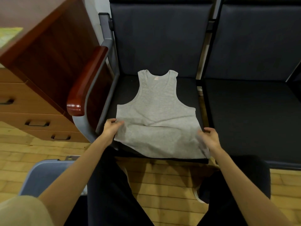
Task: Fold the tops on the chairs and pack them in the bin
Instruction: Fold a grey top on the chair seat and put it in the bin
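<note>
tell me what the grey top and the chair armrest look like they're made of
Grey top: looks like soft knit cotton jersey, matte and heathered, creasing easily near the hem. Chair armrest: seemingly reddish-brown lacquered wood, given its glossy highlight at the rounded end, though coated plastic is possible.

One grey top [156,115], two chairs [162,46], two hands [112,128], one bin [47,175]

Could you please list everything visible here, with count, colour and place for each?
tank top: one, grey, spread flat on the left chair seat
chairs: two, dark padded, side by side
armrest: one, glossy red-brown, left of the top
drawer unit: one, light wood, far left
bin: one, blue-grey, on the floor at lower left
floor: wooden boards
left hand: pinches the top's left edge
right hand: grips the top's right edge
</note>
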